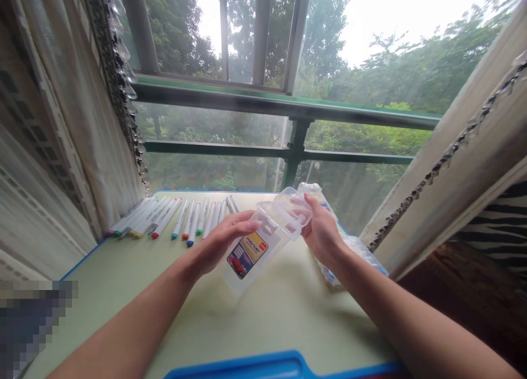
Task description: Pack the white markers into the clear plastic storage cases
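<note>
Between my hands, above the table, is a clear plastic marker case [251,272] with a yellow and dark label reading "marker". It is tilted, and its see-through lid [288,211] is swung up at the top. My left hand [224,236] grips the case body along its left side, thumb near the latch. My right hand [323,225] pinches the lid from the right; its fingertips show partly through the plastic. No markers are visible inside the case. Several white markers [201,217] with coloured ends lie in a row on the table, beyond and left of my left hand.
The pale green table [135,313] has a blue raised edge [247,368] at the front. Behind my right hand lie other clear cases [358,250], apparently filled. A window with green bars [230,148] stands behind the table, with curtains [74,93] at both sides.
</note>
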`<state>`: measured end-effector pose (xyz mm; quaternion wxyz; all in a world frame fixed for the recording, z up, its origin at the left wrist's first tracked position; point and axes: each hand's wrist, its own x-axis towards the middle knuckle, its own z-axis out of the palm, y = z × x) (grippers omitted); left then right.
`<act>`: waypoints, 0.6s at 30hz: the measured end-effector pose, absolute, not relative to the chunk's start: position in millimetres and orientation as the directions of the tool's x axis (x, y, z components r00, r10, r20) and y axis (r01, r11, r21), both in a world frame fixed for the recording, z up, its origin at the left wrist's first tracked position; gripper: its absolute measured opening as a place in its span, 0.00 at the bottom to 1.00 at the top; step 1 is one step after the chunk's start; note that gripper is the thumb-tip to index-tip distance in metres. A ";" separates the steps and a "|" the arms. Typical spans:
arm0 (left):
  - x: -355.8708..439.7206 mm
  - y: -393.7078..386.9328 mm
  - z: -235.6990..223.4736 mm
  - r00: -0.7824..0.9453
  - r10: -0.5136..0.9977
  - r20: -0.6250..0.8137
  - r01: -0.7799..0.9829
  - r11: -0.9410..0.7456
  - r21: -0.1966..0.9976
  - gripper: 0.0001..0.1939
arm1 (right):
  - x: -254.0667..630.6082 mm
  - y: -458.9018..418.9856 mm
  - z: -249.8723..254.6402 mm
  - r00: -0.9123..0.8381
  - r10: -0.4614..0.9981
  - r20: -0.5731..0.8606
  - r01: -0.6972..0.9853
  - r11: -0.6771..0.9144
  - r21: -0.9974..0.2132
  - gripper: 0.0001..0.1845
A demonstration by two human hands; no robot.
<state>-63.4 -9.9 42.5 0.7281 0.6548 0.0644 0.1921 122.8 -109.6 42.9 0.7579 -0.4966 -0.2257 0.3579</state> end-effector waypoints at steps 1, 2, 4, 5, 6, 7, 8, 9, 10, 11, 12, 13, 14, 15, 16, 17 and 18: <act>-63.8 -7.7 42.5 0.905 0.392 0.166 -0.195 0.035 0.980 0.22 | 123.3 -109.1 42.7 0.632 0.774 -0.037 -0.316 0.215 -0.924 0.15; -64.0 -5.5 42.4 0.891 0.419 0.175 -0.191 -0.003 0.982 0.24 | 123.8 -108.7 42.5 0.619 0.783 -0.061 -0.312 0.174 -0.934 0.15; -64.1 -2.2 41.6 0.861 0.472 0.192 -0.177 -0.076 0.981 0.27 | 124.5 -108.1 42.4 0.583 0.805 -0.104 -0.304 0.098 -0.948 0.18; -63.9 -1.4 40.9 0.845 0.495 0.200 -0.170 -0.105 0.980 0.28 | 124.4 -108.1 42.2 0.566 0.816 -0.119 -0.301 0.070 -0.951 0.19; -63.5 -1.2 40.2 0.829 0.519 0.208 -0.166 -0.127 0.978 0.29 | 123.9 -108.2 41.8 0.550 0.825 -0.129 -0.296 0.049 -0.954 0.19; -63.1 -1.5 39.5 0.812 0.543 0.215 -0.166 -0.138 0.976 0.30 | 122.8 -108.5 41.2 0.534 0.834 -0.138 -0.288 0.026 -0.957 0.19; -62.6 -2.3 38.9 0.794 0.566 0.222 -0.172 -0.140 0.975 0.31 | 121.2 -108.9 40.3 0.513 0.846 -0.146 -0.275 0.001 -0.962 0.19; -62.1 -3.2 38.6 0.776 0.587 0.229 -0.185 -0.135 0.973 0.31 | 119.1 -109.6 39.1 0.487 0.860 -0.151 -0.256 -0.024 -0.966 0.17; -61.7 -4.0 38.6 0.760 0.606 0.236 -0.200 -0.127 0.972 0.31 | 116.7 -110.4 37.7 0.459 0.875 -0.151 -0.232 -0.046 -0.972 0.16; -61.4 -4.5 38.8 0.746 0.621 0.240 -0.215 -0.117 0.970 0.31 | 114.3 -111.2 36.3 0.432 0.890 -0.147 -0.203 -0.063 -0.977 0.15; -61.1 -4.7 39.2 0.734 0.634 0.244 -0.227 -0.109 0.968 0.32 | 112.0 -111.9 34.9 0.410 0.901 -0.139 -0.171 -0.074 -0.982 0.14; -61.0 -4.6 39.7 0.724 0.645 0.246 -0.236 -0.104 0.966 0.32 | 110.1 -112.5 33.6 0.394 0.910 -0.129 -0.137 -0.081 -0.987 0.14; -60.9 -4.1 40.3 0.715 0.654 0.248 -0.239 -0.104 0.965 0.32 | 108.8 -112.8 32.5 0.383 0.916 -0.119 -0.103 -0.086 -0.991 0.14; -61.0 -3.4 40.7 0.708 0.662 0.247 -0.239 -0.105 0.965 0.31 | 108.1 -112.8 31.6 0.378 0.919 -0.112 -0.068 -0.093 -0.993 0.14; -61.2 -2.7 41.0 0.703 0.668 0.244 -0.235 -0.106 0.966 0.31 | 107.9 -112.6 30.7 0.375 0.921 -0.106 -0.033 -0.101 -0.994 0.15; -61.5 -1.8 41.1 0.704 0.669 0.238 -0.227 -0.106 0.968 0.31 | 108.2 -112.2 29.9 0.371 0.923 -0.102 0.004 -0.111 -0.994 0.15; -61.9 -1.0 41.2 0.709 0.667 0.230 -0.217 -0.104 0.971 0.31 | 108.8 -111.9 29.0 0.367 0.925 -0.096 0.043 -0.119 -0.992 0.16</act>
